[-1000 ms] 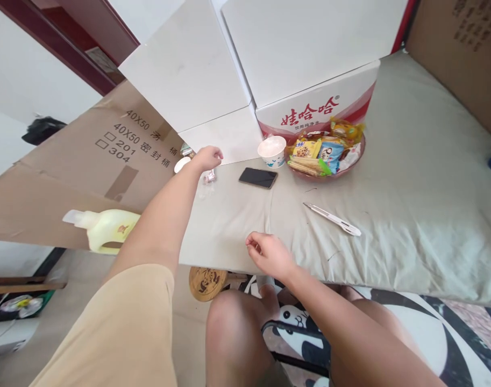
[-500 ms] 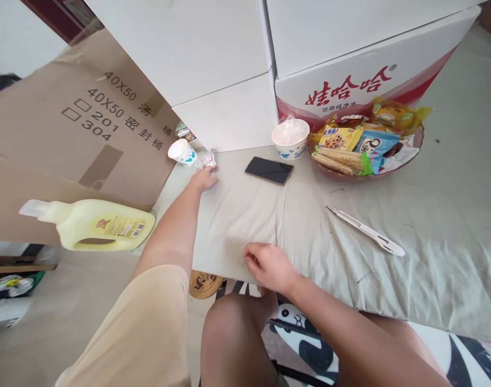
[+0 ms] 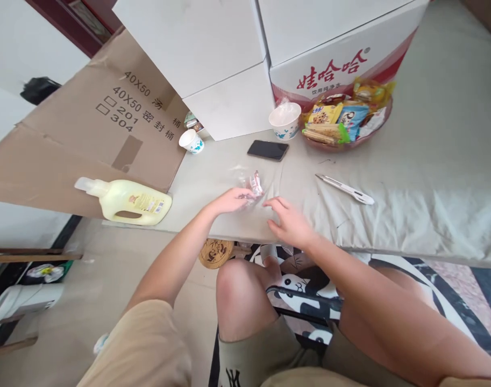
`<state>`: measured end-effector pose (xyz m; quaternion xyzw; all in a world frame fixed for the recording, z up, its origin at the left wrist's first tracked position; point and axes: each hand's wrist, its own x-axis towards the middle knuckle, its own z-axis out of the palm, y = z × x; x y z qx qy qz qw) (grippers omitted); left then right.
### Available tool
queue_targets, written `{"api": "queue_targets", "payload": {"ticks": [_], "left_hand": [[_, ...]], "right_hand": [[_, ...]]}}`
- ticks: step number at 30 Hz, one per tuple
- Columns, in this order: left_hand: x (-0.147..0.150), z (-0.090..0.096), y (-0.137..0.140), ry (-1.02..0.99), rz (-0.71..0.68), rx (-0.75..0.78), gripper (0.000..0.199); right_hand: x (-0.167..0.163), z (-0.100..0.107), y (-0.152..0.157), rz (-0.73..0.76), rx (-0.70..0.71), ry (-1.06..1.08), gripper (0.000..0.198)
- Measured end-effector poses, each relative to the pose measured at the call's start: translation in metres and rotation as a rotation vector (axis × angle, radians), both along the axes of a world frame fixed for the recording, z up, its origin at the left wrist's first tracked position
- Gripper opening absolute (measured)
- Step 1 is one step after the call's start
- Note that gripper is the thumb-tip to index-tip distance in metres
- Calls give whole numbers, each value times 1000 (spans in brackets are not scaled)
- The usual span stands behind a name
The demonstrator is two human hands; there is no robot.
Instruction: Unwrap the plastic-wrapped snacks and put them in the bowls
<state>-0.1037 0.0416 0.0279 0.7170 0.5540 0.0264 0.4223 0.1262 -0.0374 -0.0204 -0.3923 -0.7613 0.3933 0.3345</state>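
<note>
My left hand (image 3: pixel 228 200) holds a small clear wrapper with a pink-and-white printed end (image 3: pixel 254 185), lifted just over the grey cloth-covered surface (image 3: pixel 410 177) near its front edge. My right hand (image 3: pixel 290 223) hovers beside it with fingers spread, its fingertips close to the wrapper and nothing in its grasp. A black phone (image 3: pixel 268 150) lies flat a little farther back.
A white utility knife (image 3: pixel 344 188) lies to the right. Behind are a paper bowl (image 3: pixel 285 119), a snack-filled bowl (image 3: pixel 347 119), a small paper cup (image 3: pixel 191 142) and white boxes (image 3: pixel 229 59). A yellow bottle (image 3: pixel 128 201) lies on brown cardboard (image 3: pixel 87 140) at the left.
My left hand pulled back from beside the paper cup, bringing the wrapper to the front edge. My right hand rose from the edge and opened toward it.
</note>
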Motion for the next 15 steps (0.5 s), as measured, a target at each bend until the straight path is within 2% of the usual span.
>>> {"api": "queue_targets", "payload": {"ticks": [3, 6, 8, 10, 13, 15], "left_hand": [[40, 1, -26, -170, -153, -34, 31], [66, 0, -36, -300, -79, 29, 31], [72, -5, -38, -383, 74, 32, 38], [72, -15, -37, -433, 292, 97, 43], [66, -34, -35, -343, 711, 415, 42], [62, -48, -34, -260, 933, 519, 46]], "right_hand": [[22, -6, 4, -50, 104, -43, 54], [40, -11, 9, -60, 92, -100, 56], [48, -13, 12, -77, 34, -112, 55], [53, -14, 15, -107, -15, -136, 45], [54, -14, 19, -127, -21, -185, 28], [52, -14, 21, -124, -3, -199, 22]]}}
